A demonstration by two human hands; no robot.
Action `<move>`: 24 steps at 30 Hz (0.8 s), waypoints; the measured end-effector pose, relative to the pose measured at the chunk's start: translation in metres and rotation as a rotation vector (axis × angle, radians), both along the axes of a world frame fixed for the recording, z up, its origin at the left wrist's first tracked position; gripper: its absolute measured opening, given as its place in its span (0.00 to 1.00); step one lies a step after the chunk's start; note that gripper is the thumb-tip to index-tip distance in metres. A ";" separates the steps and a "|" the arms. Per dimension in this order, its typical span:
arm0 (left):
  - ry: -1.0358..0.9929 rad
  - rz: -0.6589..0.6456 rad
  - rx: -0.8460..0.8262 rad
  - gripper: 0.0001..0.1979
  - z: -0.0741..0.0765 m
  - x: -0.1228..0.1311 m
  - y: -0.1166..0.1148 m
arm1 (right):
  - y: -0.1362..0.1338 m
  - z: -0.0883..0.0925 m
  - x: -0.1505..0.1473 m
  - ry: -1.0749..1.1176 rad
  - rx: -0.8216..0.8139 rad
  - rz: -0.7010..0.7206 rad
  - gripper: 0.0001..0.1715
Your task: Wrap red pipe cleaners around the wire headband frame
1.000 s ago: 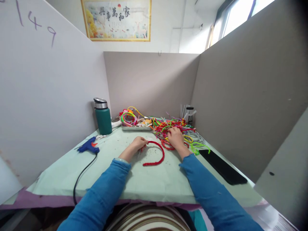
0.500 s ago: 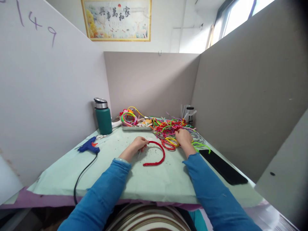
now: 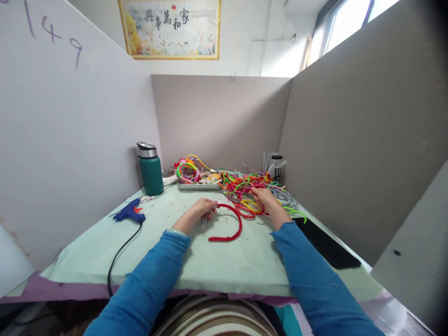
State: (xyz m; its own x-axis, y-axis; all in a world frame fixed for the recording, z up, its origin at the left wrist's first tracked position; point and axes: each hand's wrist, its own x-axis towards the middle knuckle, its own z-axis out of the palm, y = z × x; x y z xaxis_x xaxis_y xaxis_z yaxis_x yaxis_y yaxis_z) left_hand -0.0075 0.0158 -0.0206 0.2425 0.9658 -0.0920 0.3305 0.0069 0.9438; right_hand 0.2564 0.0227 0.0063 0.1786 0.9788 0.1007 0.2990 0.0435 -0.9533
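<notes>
A curved red pipe cleaner (image 3: 239,228) lies in an open loop on the pale table cover. My left hand (image 3: 203,210) pinches its upper end, and a thin whitish strand hangs beneath those fingers. Over the front of a tangled heap of coloured pipe cleaners (image 3: 241,183), my right hand (image 3: 266,199) has thumb and fingers closed on what looks like a red pipe cleaner, partly hidden by the hand. Just left of that hand are red and yellow loops that look like scissor handles (image 3: 245,214).
A blue glue gun (image 3: 129,212) with a black cord lies at left, near a green bottle (image 3: 151,172). A metal tray (image 3: 199,187) of small pieces and headband-like loops stands behind. At right are a black phone-like slab (image 3: 329,245) and a black-capped container (image 3: 276,169). Partitions enclose three sides.
My right hand has drawn back slightly from the heap and turned, its fingers now pointing left. My left hand stays almost still, and the red loop has shifted slightly right.
</notes>
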 end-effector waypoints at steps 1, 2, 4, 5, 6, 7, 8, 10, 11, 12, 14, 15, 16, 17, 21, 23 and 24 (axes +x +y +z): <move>-0.017 -0.010 0.008 0.17 0.000 0.000 0.000 | -0.002 0.001 -0.002 0.149 -0.023 0.128 0.15; -0.027 -0.023 0.016 0.16 0.000 0.000 -0.001 | -0.004 0.003 -0.004 0.277 -0.049 0.240 0.12; -0.025 -0.050 0.027 0.14 0.003 0.000 -0.004 | -0.007 0.005 -0.011 0.465 -0.103 0.406 0.07; -0.010 -0.063 0.026 0.13 0.005 0.001 -0.007 | -0.009 0.006 -0.015 0.524 -0.111 0.447 0.06; 0.007 -0.065 0.036 0.12 0.007 0.001 -0.010 | -0.010 0.006 -0.020 0.569 -0.114 0.481 0.07; 0.026 -0.064 0.053 0.12 0.009 0.002 -0.013 | -0.011 0.006 -0.025 0.597 -0.120 0.506 0.08; 0.053 -0.066 0.069 0.11 0.011 0.003 -0.016 | -0.013 0.005 -0.030 0.613 -0.125 0.531 0.09; 0.080 -0.083 0.085 0.10 0.014 0.005 -0.020 | -0.015 0.003 -0.040 0.596 -0.153 0.606 0.08; 0.065 -0.086 0.091 0.08 0.014 0.006 -0.021 | -0.016 0.001 -0.044 0.580 -0.147 0.615 0.08; 0.048 -0.073 0.103 0.07 0.014 0.007 -0.020 | -0.017 -0.001 -0.048 0.568 -0.137 0.616 0.07; 0.031 0.006 0.159 0.10 0.013 0.008 -0.017 | -0.017 -0.004 -0.053 0.552 -0.125 0.617 0.08; 0.022 0.055 0.217 0.11 0.013 0.008 -0.014 | -0.017 -0.006 -0.055 0.543 -0.117 0.613 0.09; 0.012 0.096 0.275 0.12 0.013 0.008 -0.013 | -0.016 -0.007 -0.057 0.533 -0.111 0.607 0.09; 0.000 0.111 0.326 0.11 0.014 0.009 -0.011 | -0.015 -0.009 -0.059 0.526 -0.101 0.595 0.10; -0.040 -0.024 0.455 0.09 0.019 0.013 -0.015 | -0.012 -0.014 -0.065 0.540 -0.036 0.548 0.10; -0.025 -0.118 0.483 0.12 0.020 0.016 -0.019 | -0.012 -0.015 -0.068 0.549 -0.001 0.530 0.10; -0.021 -0.152 0.480 0.13 0.020 0.017 -0.021 | -0.013 -0.015 -0.069 0.548 0.010 0.525 0.10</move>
State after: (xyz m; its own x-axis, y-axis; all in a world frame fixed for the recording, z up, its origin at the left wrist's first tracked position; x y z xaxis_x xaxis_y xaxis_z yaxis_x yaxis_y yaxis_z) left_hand 0.0098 -0.0053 -0.0004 0.3804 0.8518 0.3603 0.2753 -0.4762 0.8352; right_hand 0.1869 0.0100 -0.0091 -0.2835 0.9485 0.1414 -0.2795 0.0593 -0.9583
